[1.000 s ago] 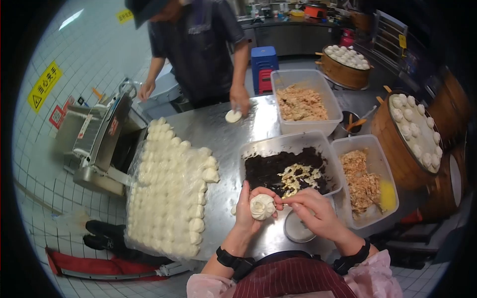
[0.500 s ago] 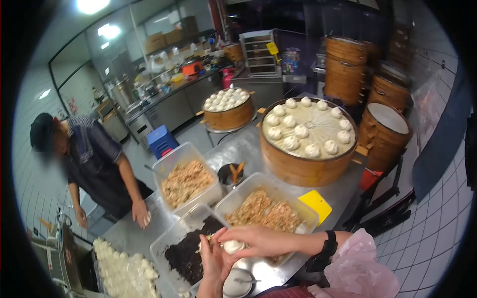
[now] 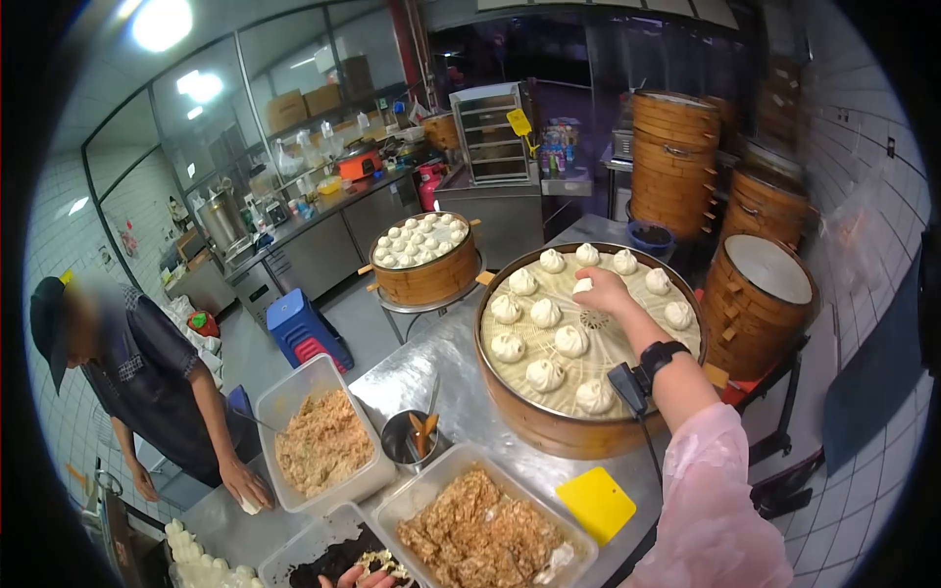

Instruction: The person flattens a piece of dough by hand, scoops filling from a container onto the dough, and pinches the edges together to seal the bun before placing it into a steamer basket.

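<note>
Two hands in play, though only the fingertips of the left hand (image 3: 358,578) peek in at the bottom edge, over the tub of dark filling (image 3: 328,563). Whether they're spread or curled, I can't tell. Just right of them sits the tub of minced filling (image 3: 480,534), with a yellow scraper (image 3: 595,503) beyond it. Off to the far left, a co-worker's hand (image 3: 245,487) rests on a lump of dough.

Further out, the right hand (image 3: 605,293) stretches over the big bamboo steamer (image 3: 549,431). Its fingers are pinched on a white bun (image 3: 582,285), low over the liner, and I can't tell if it's touching. Finished buns (image 3: 571,340) ring the hand. Left of it, well apart, stands a smaller steamer (image 3: 426,284), full of buns too.
</note>
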Available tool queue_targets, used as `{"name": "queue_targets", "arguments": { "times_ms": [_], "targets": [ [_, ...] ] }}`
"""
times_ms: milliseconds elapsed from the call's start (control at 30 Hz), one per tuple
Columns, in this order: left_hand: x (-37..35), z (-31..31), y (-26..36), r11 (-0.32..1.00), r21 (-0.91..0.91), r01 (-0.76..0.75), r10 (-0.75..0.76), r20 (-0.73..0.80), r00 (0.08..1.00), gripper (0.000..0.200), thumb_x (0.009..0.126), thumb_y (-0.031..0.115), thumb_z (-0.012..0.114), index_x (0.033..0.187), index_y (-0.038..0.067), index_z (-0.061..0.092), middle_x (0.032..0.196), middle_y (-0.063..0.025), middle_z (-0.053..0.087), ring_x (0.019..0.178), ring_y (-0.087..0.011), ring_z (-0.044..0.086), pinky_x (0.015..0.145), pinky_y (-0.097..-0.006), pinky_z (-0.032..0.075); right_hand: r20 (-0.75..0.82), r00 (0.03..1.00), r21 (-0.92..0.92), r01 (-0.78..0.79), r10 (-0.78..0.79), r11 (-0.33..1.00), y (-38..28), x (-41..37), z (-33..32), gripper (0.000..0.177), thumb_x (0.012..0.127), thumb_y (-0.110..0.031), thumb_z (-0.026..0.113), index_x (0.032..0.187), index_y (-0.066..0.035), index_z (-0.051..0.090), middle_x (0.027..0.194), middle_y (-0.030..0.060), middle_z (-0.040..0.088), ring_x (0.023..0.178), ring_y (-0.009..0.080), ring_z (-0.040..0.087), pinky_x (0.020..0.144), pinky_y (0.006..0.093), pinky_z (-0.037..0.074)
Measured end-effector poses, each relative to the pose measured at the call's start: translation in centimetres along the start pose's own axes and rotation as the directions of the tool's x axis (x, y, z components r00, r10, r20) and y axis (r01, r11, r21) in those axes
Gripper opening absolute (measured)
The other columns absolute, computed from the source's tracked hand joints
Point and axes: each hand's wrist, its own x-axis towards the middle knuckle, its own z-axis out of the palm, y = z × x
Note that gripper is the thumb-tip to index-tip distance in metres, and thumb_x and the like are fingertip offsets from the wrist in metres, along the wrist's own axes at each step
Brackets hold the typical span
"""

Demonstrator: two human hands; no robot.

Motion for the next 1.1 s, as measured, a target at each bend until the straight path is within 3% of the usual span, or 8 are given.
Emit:
{"name": "queue_targets", "arguments": {
  "times_ms": [300, 433, 500, 600, 633, 733, 867, 1100],
  "targets": [
    [3.2, 0.6, -0.3, 0.999, -0.032, 0.021, -0.024, -0.117, 0.993, 0.065, 0.086, 0.06, 0.044, 0.116, 0.002, 0.052, 0.102, -0.0224, 0.062, 0.093, -0.0351, 0.062, 0.079, -0.0458, 0.052, 0.224, 0.97, -0.273, 0.156, -0.095, 0.949, 4.5, 8.8, 6.1, 0.058, 0.066, -0.031, 0.069, 0.117, -0.007, 0.057, 0.113, 0.0163, 0.06, 0.106, 0.0283, 0.057, 0.09, 0.0356, 0.044],
    [3.4, -2.1, -0.3, 0.996, -0.086, -0.008, 0.0, -0.101, 0.995, 0.066, 0.086, 0.061, 0.041, 0.116, 0.004, 0.052, 0.1, -0.0226, 0.062, 0.095, -0.0358, 0.061, 0.08, -0.0478, 0.052, 0.308, 0.951, -0.089, 0.047, -0.017, 0.995, 2.1, 7.2, 4.9, 0.07, 0.07, -0.036, 0.068, 0.13, -0.008, 0.046, 0.123, 0.0187, 0.054, 0.116, 0.0295, 0.051, 0.099, 0.0359, 0.038],
    [2.6, -3.8, -0.6, 0.991, -0.101, -0.083, 0.069, -0.135, 0.988, 0.063, 0.09, 0.06, 0.035, 0.112, 0.003, 0.053, 0.1, -0.0231, 0.061, 0.095, -0.0358, 0.061, 0.082, -0.0489, 0.051, 0.124, 0.991, -0.635, 0.122, -0.056, 0.763, 3.7, 9.9, 5.9, 0.066, 0.076, -0.035, 0.065, 0.131, -0.004, 0.044, 0.129, 0.0196, 0.049, 0.117, 0.0324, 0.049, 0.101, 0.0389, 0.036],
    [-0.2, -3.6, 1.9, 0.957, -0.127, -0.26, 0.212, -0.305, 0.928, 0.059, 0.094, 0.052, 0.034, 0.111, -0.002, 0.051, 0.101, -0.0236, 0.061, 0.093, -0.0343, 0.062, 0.084, -0.0427, 0.051, 0.162, 0.89, -0.309, 0.456, -0.426, 0.835, 9.0, 18.2, 7.2, 0.053, 0.084, -0.028, 0.061, 0.129, -0.004, 0.046, 0.112, 0.0156, 0.059, 0.103, 0.0219, 0.057, 0.089, 0.032, 0.044],
    [-1.1, -4.8, 2.3, 0.937, -0.128, -0.324, 0.269, -0.326, 0.907, 0.057, 0.094, 0.05, 0.034, 0.111, -0.001, 0.051, 0.101, -0.0235, 0.061, 0.093, -0.0342, 0.062, 0.082, -0.0425, 0.052, 0.323, 0.893, 0.026, 0.322, -0.313, 0.946, 3.4, 15.8, 6.7, 0.048, 0.087, -0.026, 0.058, 0.128, -0.004, 0.048, 0.107, 0.0106, 0.059, 0.09, 0.0133, 0.057, 0.078, 0.0273, 0.047],
    [-4.0, -9.4, 2.9, 0.882, -0.144, -0.449, 0.363, -0.4, 0.841, 0.05, 0.094, 0.046, 0.038, 0.109, 0.0, 0.053, 0.099, -0.023, 0.062, 0.093, -0.034, 0.062, 0.077, -0.0409, 0.053, 0.294, 0.878, 0.205, 0.327, -0.377, 0.922, -7.2, 10.3, 10.1, 0.04, 0.089, -0.026, 0.057, 0.124, -0.009, 0.053, 0.093, -0.0026, 0.056, 0.072, 0.0048, 0.049, 0.061, 0.0205, 0.041],
    [-7.3, -16.1, 1.4, 0.824, -0.165, -0.542, 0.335, -0.63, 0.701, 0.034, 0.095, 0.033, 0.043, 0.104, 0.001, 0.052, 0.093, -0.0199, 0.063, 0.087, -0.0306, 0.064, 0.073, -0.0372, 0.054, 0.539, 0.634, 0.437, 0.353, -0.554, 0.828, -26.8, -10.2, 12.7, 0.034, 0.089, -0.026, 0.056, 0.119, -0.01, 0.057, 0.086, -0.006, 0.055, 0.078, 0.0037, 0.049, 0.067, 0.0196, 0.04],
    [-10.2, -25.7, 0.2, 0.835, -0.271, -0.479, 0.219, -0.635, 0.741, 0.029, 0.094, 0.024, 0.043, 0.109, -0.001, 0.048, 0.093, -0.0181, 0.062, 0.087, -0.0287, 0.064, 0.072, -0.0355, 0.053, 0.681, 0.058, 0.697, 0.253, -0.73, 0.671, -42.1, -35.0, 24.6, 0.04, 0.089, -0.024, 0.057, 0.12, 0.0, 0.053, 0.109, 0.0077, 0.059, 0.099, 0.0138, 0.055, 0.085, 0.0264, 0.044]
  ]
}}
